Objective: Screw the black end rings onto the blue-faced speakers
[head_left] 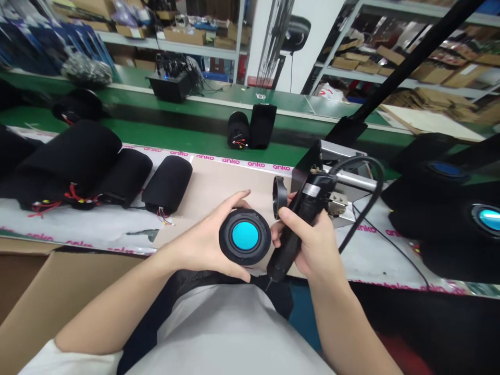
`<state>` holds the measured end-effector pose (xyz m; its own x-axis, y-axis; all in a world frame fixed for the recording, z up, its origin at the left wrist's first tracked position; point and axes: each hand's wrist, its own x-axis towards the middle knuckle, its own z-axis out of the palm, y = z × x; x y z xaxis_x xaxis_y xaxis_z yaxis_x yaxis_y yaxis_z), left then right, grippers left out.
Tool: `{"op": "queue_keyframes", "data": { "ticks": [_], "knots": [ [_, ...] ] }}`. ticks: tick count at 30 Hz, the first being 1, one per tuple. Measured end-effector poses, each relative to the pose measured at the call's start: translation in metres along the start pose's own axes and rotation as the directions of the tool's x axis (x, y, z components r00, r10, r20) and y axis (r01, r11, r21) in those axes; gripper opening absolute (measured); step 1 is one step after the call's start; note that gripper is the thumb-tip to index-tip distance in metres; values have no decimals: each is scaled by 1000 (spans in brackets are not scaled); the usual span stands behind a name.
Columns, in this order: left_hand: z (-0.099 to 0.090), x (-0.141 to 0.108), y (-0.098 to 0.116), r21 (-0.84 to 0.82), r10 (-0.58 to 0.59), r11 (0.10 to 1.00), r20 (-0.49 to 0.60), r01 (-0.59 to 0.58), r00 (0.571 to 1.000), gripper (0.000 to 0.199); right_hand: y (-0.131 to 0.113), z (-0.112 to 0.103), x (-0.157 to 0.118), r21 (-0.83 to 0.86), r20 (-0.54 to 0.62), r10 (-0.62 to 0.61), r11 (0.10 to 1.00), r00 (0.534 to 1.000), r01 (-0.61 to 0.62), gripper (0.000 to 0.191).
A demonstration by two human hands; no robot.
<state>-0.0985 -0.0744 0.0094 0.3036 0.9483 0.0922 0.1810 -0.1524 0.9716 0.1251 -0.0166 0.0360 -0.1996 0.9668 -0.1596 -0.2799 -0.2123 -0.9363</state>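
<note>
Left grip (197, 244) holds the speaker (245, 236) in the head view, the only one I have, with the palm against its left side and the digits spread wide above and below. I see the speaker end-on, blue face turned up to me at the near edge of the worktop (111, 224), so I cannot tell how far its body runs beneath. My right grip (320, 239) is loaded twice: it is wrapped around the driver (288, 252), and thumb and finger also pinch the black ring (284, 195). That ring lies up and to the right of the speaker, just beside it but apart, standing nearly on edge with its hollow side facing left. Driver's long axis slants from upper right to lower left, the bit pointing down, below and right of the speaker. As for writing, I can read "anko" in pink print (230, 162), repeated along the worktop's covering; the pale sticker (311, 190) near the driver's cord end is too small for me to make out.
</note>
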Motion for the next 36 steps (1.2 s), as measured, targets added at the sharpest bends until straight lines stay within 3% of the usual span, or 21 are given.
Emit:
{"op": "queue_keyframes", "data": {
  "ticks": [5, 8, 11, 13, 17, 21, 26, 32, 36],
  "knots": [
    [2, 13, 12, 53, -22, 998, 23, 21, 1000, 136, 6, 3, 9, 58, -10, 23, 998, 1000, -22, 64],
    [4, 14, 18, 28, -38, 999, 56, 36, 998, 119, 7, 2, 10, 74, 13, 36, 997, 999, -37, 63],
    [7, 15, 18, -3, 58, 998, 42, -58, 997, 95, 8, 1, 10, 81, 42, 50, 995, 998, -54, 60],
    [11, 15, 14, 16, 139, 990, 1, -139, 990, 91, 9, 1, 10, 81, 63, 64, 994, 996, -69, 58],
    [15, 15, 3, 139, 293, 949, -64, -282, 954, 91, 11, 1, 11, 80, 86, 66, 994, 994, -73, 57],
    [14, 17, -3, 248, 420, 884, -49, -396, 906, 93, 9, -1, 10, 66, 102, 51, 996, 993, -58, 55],
    [11, 18, -3, 286, 437, 863, -10, -416, 900, 93, -1, 0, 16, -89, 147, 3, 996, 989, 10, 59],
    [15, 15, -11, 235, 431, 882, -56, -408, 900, 103, -19, 3, 24, -365, 193, -18, 927, 981, 88, 63],
    [18, 13, -14, 200, 411, 899, -77, -390, 908, 106, -28, 4, 25, -452, 218, 2, 887, 976, 100, 63]
  ]
}}
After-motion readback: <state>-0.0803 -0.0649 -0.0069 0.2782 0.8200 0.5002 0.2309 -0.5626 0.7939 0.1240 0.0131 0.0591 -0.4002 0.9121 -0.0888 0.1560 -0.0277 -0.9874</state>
